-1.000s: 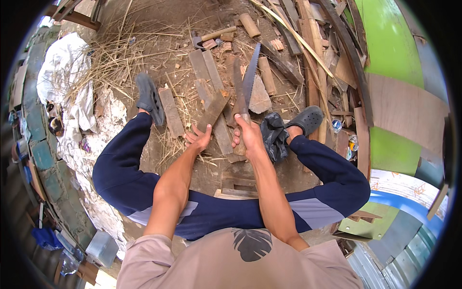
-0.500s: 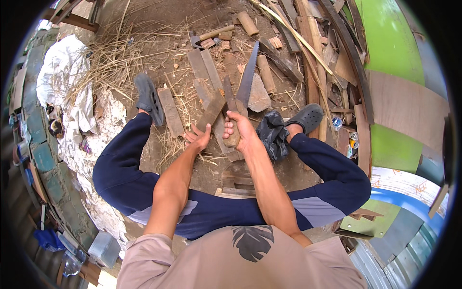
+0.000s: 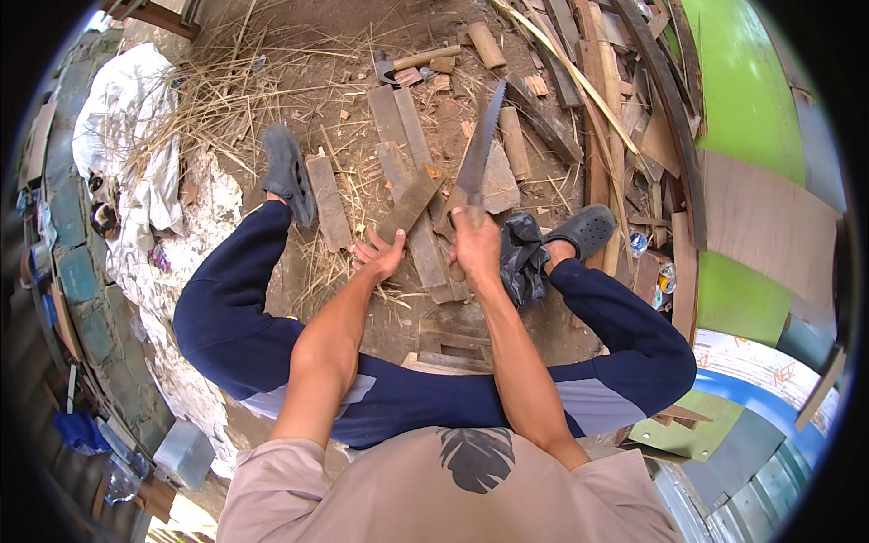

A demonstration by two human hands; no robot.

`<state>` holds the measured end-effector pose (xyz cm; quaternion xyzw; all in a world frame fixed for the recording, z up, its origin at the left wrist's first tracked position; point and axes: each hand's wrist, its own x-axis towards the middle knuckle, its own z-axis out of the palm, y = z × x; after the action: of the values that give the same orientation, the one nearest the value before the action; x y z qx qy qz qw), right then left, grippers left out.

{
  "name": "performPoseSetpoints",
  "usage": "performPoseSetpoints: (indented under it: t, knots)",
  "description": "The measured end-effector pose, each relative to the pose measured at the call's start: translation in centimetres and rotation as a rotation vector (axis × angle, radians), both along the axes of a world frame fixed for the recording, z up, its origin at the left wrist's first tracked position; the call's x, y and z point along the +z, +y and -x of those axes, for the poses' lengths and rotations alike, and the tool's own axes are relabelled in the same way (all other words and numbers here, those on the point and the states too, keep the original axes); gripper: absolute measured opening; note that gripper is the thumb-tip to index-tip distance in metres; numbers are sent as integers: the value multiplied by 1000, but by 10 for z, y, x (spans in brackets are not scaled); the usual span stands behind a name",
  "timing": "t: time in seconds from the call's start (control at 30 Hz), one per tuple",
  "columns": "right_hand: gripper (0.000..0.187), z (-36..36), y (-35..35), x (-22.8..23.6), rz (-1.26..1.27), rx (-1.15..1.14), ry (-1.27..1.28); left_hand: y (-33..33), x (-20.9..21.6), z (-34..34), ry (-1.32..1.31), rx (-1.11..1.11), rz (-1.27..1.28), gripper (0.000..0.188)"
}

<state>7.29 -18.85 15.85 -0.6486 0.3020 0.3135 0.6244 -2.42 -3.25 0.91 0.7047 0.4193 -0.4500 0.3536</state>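
Note:
My right hand [image 3: 475, 246] is wrapped round the handle of a handsaw [image 3: 480, 149]. Its dark toothed blade points away from me, with the teeth along the right edge. The handle is mostly hidden under my fingers. To the left, my left hand [image 3: 380, 257] grips the near end of a short brown board [image 3: 412, 201], thumb on the edge and fingers partly out of sight. That board lies slanted across longer planks [image 3: 424, 249] on the ground. The saw is just right of the board; whether they touch I cannot tell.
A hammer-like tool [image 3: 421, 59] with a wooden handle lies farther off among wood offcuts. A black plastic bag [image 3: 522, 258] sits by my right foot. Dry straw [image 3: 226, 109] and white cloth [image 3: 127, 136] spread at left; long timbers [image 3: 602, 136] are stacked at right.
My right hand has turned, so its back now shows, and it has shifted a little right with the saw. My left hand stays on the board. The whole view has slid slightly.

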Motion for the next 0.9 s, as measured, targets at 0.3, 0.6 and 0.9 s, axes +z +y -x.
performPoseSetpoints:
  t: [0.3, 0.6, 0.9]
  knots:
    - [23, -20, -5, -21, -608, -241, 529, 0, 0, 1, 4, 10, -1, 109]
    - [23, -16, 14, 7, -342, -128, 366, 1, -2, 0, 7, -22, 6, 108]
    - [27, 2, -7, 0, -137, 28, 212, 0, 1, 0, 16, -15, 6, 107]
